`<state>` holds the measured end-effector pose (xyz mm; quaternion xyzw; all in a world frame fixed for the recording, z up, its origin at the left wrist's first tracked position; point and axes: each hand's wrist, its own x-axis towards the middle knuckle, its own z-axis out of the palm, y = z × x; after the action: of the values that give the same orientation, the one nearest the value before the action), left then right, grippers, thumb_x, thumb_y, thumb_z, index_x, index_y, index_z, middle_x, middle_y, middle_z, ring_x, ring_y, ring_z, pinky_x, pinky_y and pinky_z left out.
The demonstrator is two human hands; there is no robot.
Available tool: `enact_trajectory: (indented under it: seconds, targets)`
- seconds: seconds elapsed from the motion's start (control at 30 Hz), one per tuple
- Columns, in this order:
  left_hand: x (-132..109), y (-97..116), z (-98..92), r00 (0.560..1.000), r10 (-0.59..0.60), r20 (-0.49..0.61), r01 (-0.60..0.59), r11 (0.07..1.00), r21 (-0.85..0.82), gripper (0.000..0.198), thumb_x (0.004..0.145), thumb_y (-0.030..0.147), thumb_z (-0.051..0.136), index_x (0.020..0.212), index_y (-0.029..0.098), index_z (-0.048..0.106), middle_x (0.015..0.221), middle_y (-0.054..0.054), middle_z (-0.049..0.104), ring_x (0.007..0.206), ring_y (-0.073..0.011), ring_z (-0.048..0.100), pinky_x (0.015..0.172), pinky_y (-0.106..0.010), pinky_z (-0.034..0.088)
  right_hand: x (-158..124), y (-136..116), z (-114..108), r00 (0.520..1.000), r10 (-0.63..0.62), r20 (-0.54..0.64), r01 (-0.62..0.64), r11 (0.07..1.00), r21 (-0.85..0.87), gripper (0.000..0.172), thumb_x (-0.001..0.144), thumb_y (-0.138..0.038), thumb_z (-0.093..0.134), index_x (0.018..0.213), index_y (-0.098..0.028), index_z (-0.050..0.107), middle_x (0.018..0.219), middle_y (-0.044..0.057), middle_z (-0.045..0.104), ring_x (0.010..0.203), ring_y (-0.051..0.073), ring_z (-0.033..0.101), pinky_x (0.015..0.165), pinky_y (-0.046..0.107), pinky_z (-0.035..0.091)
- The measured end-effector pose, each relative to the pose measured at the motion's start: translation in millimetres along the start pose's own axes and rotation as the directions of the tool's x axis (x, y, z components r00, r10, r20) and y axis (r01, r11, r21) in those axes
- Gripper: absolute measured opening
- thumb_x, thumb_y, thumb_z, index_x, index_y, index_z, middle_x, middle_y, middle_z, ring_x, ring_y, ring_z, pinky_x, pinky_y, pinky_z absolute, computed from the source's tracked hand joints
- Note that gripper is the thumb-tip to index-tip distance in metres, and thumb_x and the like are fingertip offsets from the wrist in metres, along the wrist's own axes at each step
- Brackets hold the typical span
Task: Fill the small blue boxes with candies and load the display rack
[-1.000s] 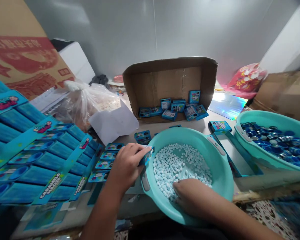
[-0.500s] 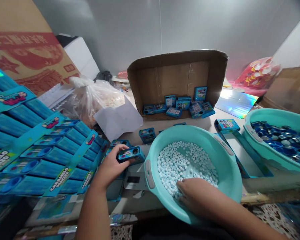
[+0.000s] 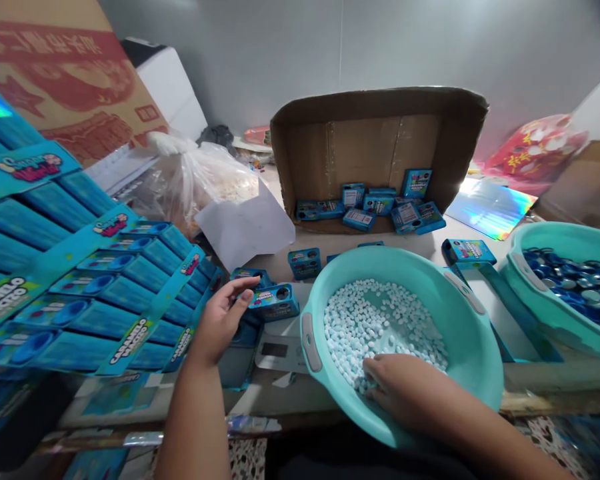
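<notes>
My left hand (image 3: 225, 317) has its thumb and fingers apart beside the left end of a small blue candy box (image 3: 275, 303). The box sits near another blue box (image 3: 253, 275) and a flat grey device with a dark display (image 3: 280, 353), probably a scale. My right hand (image 3: 393, 383) is curled down into many small white candies (image 3: 353, 320) in a turquoise basin (image 3: 480, 353). Its fingertips are hidden, so what they hold does not show. Another small blue box (image 3: 305, 263) stands behind the basin's left side.
A cardboard box (image 3: 365, 143) on its side holds several blue boxes. Stacked blue display packs (image 3: 95, 287) fill the left. At right are a second turquoise basin (image 3: 530, 293) of blue-wrapped pieces and a tray (image 3: 510, 313). A clear bag (image 3: 205, 180) stands behind white paper (image 3: 247, 230).
My left hand has loosened from the small blue box and its fingers have spread. The right hand stays in the candies. The whole view has shifted slightly.
</notes>
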<state>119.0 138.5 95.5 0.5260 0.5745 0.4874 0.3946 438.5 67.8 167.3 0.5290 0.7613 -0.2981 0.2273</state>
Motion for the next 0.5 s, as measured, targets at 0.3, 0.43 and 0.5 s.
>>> enact_trajectory:
  seconds: [0.3, 0.43, 0.5]
  targets:
    - [3.7, 1.5, 3.8, 1.000, 0.007, 0.006, -0.006, 1.000, -0.012, 0.057, 0.087, 0.069, 0.066, 0.111, 0.019, 0.073, 0.127, -0.012, 0.073, 0.128, -0.0296, 0.061, 0.110, -0.041, 0.047, -2.5, -5.3, -9.3, 0.997, 0.025, 0.068, -0.024, 1.000, -0.016, 0.033, 0.098, -0.022, 0.050, 0.119, -0.012, 0.072, 0.117, 0.021, 0.075, 0.110, 0.041, 0.072, 0.086, 0.045, 0.052]
    - [2.0, 4.2, 4.8, 1.000, 0.011, -0.005, -0.011, 1.000, 0.010, 0.056, 0.086, 0.069, 0.066, 0.109, 0.019, 0.074, 0.123, -0.011, 0.074, 0.127, -0.0297, 0.061, 0.107, -0.040, 0.049, -1.2, -4.3, -9.1, 0.997, 0.036, 0.071, -0.033, 0.999, -0.033, 0.034, 0.097, -0.017, 0.046, 0.119, -0.013, 0.072, 0.118, 0.020, 0.075, 0.110, 0.040, 0.072, 0.083, 0.042, 0.049]
    - [0.9, 5.6, 4.7, 1.000, -0.001, 0.000, 0.001, 1.000, 0.023, 0.057, 0.086, 0.069, 0.066, 0.110, 0.019, 0.074, 0.124, -0.011, 0.074, 0.127, -0.0298, 0.061, 0.107, -0.040, 0.050, -0.1, -2.3, -7.2, 0.998, 0.024, 0.055, -0.022, 0.999, -0.039, 0.032, 0.096, -0.016, 0.047, 0.116, -0.013, 0.072, 0.115, 0.020, 0.076, 0.107, 0.040, 0.073, 0.079, 0.040, 0.047]
